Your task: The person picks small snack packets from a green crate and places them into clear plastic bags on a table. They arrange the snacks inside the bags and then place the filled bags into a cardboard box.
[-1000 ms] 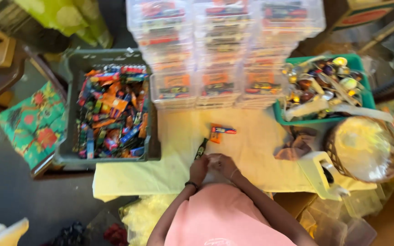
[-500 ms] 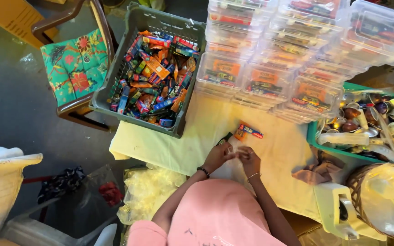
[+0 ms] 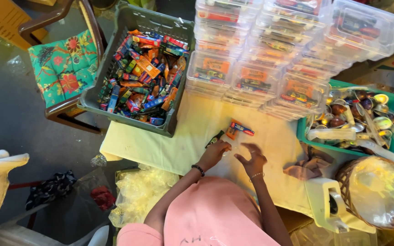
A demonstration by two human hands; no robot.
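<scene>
My left hand (image 3: 214,154), with a dark bracelet at the wrist, rests on the pale yellow tablecloth (image 3: 178,146) with its fingers curled. A small dark packet (image 3: 215,137) lies at its fingertips; whether the hand grips it is unclear. My right hand (image 3: 252,160), wearing a thin bangle, hovers just to the right with fingers spread and nothing visible in them. An orange and blue packet (image 3: 237,129) lies on the cloth just beyond both hands.
A grey crate (image 3: 128,18) full of colourful packets stands at the left. Stacked clear lidded boxes (image 3: 274,54) line the back. A green tray (image 3: 391,104) of shiny items, a brown cloth (image 3: 308,166), a white dispenser (image 3: 327,205) and a wicker basket (image 3: 377,191) crowd the right. A cushioned chair (image 3: 62,68) stands further left.
My two hands were pressed together in front of me and have since come apart, the right one spreading its fingers. The view has tilted and shifted rightward.
</scene>
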